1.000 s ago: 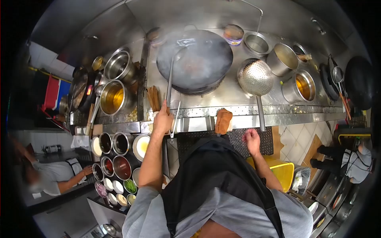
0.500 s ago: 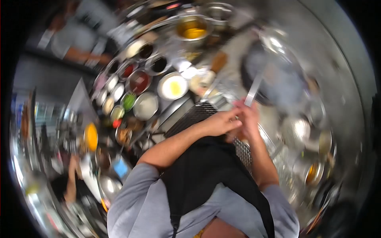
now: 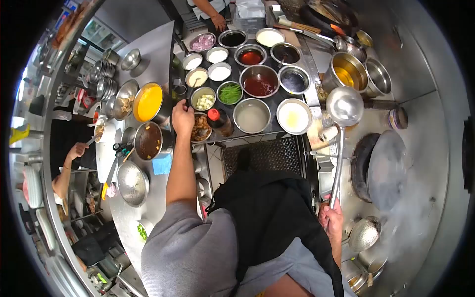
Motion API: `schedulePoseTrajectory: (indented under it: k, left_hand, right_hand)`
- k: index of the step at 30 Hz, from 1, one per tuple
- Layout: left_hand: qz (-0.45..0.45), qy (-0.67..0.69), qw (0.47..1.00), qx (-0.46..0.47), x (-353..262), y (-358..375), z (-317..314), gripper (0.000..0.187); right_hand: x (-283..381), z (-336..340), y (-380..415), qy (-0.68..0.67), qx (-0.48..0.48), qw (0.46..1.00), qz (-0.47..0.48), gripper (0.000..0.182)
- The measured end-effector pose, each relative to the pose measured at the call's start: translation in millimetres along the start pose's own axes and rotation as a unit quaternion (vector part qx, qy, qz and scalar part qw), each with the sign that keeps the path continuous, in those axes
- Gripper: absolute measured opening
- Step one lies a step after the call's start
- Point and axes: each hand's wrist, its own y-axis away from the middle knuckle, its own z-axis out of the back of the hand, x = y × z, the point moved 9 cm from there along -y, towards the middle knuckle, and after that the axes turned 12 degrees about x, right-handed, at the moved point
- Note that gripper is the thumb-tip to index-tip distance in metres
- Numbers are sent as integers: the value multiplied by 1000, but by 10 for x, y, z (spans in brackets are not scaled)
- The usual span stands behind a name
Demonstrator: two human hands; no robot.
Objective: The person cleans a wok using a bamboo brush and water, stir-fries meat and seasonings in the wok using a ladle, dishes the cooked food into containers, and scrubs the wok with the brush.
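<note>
My right hand (image 3: 332,218) is wrapped around the handle of a long metal ladle (image 3: 345,106), whose round bowl is raised near the steel pots. My left hand (image 3: 182,119) reaches forward, fingers curled, between the pot of orange liquid (image 3: 148,101) and the bowl of brown pieces (image 3: 200,129). Whatever its fingers hold, if anything, is hidden. Close to its right stands a dark bottle with a red cap (image 3: 220,123). Just ahead are bowls of pale green cubes (image 3: 203,99) and cut green strips (image 3: 229,93).
Several sauce bowls, among them a dark red one (image 3: 259,81), crowd the counter. On the right, a wok (image 3: 388,171) steams beside a pot of yellow liquid (image 3: 348,72). A co-worker's hand (image 3: 77,151) shows at left, another person's hand (image 3: 217,22) at the top.
My hands were close together near the ladle's handle; now they are far apart. The left has reached forward and left, and the ladle has swung away from the wok. My view has turned left.
</note>
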Motion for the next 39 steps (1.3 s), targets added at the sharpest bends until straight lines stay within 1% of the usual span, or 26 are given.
schedulePoseTrajectory:
  k: [1, 3, 4, 5, 7, 8, 10, 11, 13, 14, 15, 17, 19, 21, 23, 24, 26, 29, 31, 32, 34, 37, 38, 39]
  left_hand:
    - [5, 5, 1000, 2, 122, -106, -90, 46]
    - [28, -181, 983, 21, 217, -377, -300, 61]
    - [24, -175, 981, 82, 374, -571, -518, 73]
    - [19, -159, 982, 97, 427, -731, -638, 67]
    - [-74, -15, 996, 41, 603, -1057, -875, 48]
    - [-68, -11, 997, 45, 592, -1137, -874, 48]
    - [-149, 107, 982, 45, 275, -1229, -725, 26]
    - [-144, 109, 982, 49, 284, -1265, -735, 26]
    - [-199, 22, 979, 24, 163, -1253, -694, 16]
    - [-194, -32, 980, 27, 42, -1185, -563, 16]
    - [-191, -30, 981, 29, -8, -1110, -460, 16]
    - [-230, -19, 971, -56, -90, -864, -167, 15]
    - [-219, -25, 974, -52, -11, -708, -99, 15]
    - [-209, -30, 976, -48, 40, -764, -86, 15]
    - [-213, 60, 970, -97, 109, -935, 17, 13]
    - [-211, 62, 971, -94, 86, -1082, 2, 13]
    - [-156, 49, 979, -125, 103, -1500, -28, 14]
    - [-142, 90, 978, -120, 153, -2016, -315, 16]
    - [-95, 73, 991, -68, 192, -2270, -559, 18]
    - [-95, 75, 991, -64, 190, -2331, -633, 18]
    - [-47, 57, 997, -28, 285, -2440, -836, 20]
    - [-39, 87, 995, -18, 395, -2530, -1025, 23]
    - [-40, 87, 995, -18, 516, -2600, -1172, 23]
    - [-19, 199, 980, -21, 768, -2690, -1371, 24]
  right_hand:
    - [-4, -125, -88, 16, -9, 1000, -11, 34]
    - [5, -410, -332, 56, 23, 998, -27, 34]
    - [6, -524, -432, 63, 19, 997, -29, 34]
    - [3, -652, -541, 66, 25, 997, -33, 35]
    - [25, -896, -726, 76, 29, 996, -43, 35]
    - [54, -1008, -799, 94, 26, 994, -55, 35]
    - [63, -1166, -933, 115, 20, 991, -71, 36]
    - [55, -1211, -991, 117, 11, 990, -72, 36]
    - [59, -1295, -1093, 123, 0, 989, -79, 36]
    - [74, -1336, -1154, 128, 2, 988, -84, 36]
    - [89, -1372, -1215, 132, 3, 987, -88, 36]
    - [111, -1450, -1299, 143, 7, 985, -101, 36]
    - [132, -1523, -1374, 153, 13, 982, -113, 36]
    - [150, -1610, -1443, 177, 37, 976, -121, 33]
    - [161, -1655, -1499, 184, 38, 975, -122, 32]
    - [172, -1682, -1521, 192, 39, 973, -122, 32]
    - [224, -1803, -1592, 194, 48, 972, -126, 34]
    - [247, -1896, -1662, 207, 65, 967, -131, 37]
    - [235, -1922, -1665, 206, 49, 965, -153, 36]
    - [231, -1929, -1671, 206, 46, 965, -154, 36]
    - [206, -1943, -1682, 221, 46, 960, -169, 35]
    - [162, -1968, -1703, 218, 48, 957, -183, 33]
    - [157, -1966, -1709, 218, 47, 957, -183, 33]
    - [145, -1971, -1711, 220, 52, 956, -184, 33]
